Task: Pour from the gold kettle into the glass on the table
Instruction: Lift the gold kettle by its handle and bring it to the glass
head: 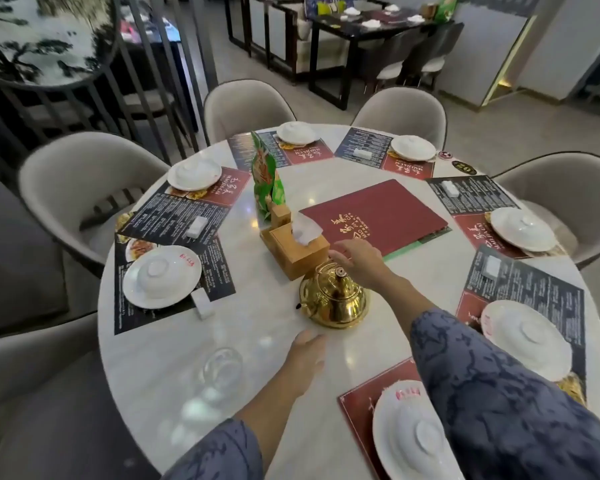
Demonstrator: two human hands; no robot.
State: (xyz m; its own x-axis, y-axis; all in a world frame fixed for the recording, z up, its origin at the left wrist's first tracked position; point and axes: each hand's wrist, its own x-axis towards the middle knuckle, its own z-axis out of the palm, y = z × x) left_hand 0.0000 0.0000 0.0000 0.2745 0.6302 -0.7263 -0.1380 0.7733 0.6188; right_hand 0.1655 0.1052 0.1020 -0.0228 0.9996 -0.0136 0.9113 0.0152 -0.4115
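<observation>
The right hand (355,259) reaches forward over the gold kettle (334,298), palm down, fingers loosely spread and extended toward the wooden tissue box (296,249); it hovers just above the kettle's handle and lid knob and grips nothing that can be seen. Whether the underside of the hand touches the handle cannot be told. The left hand (305,355) lies flat and open on the white table (174,358), fingers pointing toward the kettle and stopping just short of its base, holding nothing.

The kettle stands upright near the middle of the table, its spout pointing to the left. The clear glass (222,368) stands upright to the left of the left hand, near the table's close edge and well apart from the kettle; it is blurred, so its contents cannot be judged.

Beyond the kettle, touching or almost touching it, sits the tissue box with a white tissue sticking out. A red menu (374,213) lies flat to the right of the box, and a green packet (265,178) stands behind it. Around the rim are place settings, each a white plate (161,277) with an upturned bowl on a printed paper mat. Both forearms wear patterned blue sleeves (492,386)
</observation>
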